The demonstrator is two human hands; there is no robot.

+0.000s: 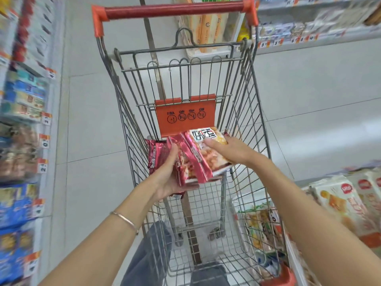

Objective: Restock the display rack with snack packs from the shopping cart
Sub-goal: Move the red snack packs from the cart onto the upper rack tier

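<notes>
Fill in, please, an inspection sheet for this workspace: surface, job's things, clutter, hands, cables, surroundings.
surface: wire shopping cart; floor tiles show through its mesh.
job's things: red snack packs, fanned out, held over the cart's basket.
clutter: nothing seen.
grippers: left hand grips the packs from below; right hand pinches the top pack.
cables: nothing seen.
surroundings: stocked shelves on both sides, blurred; pale tiled floor.
</notes>
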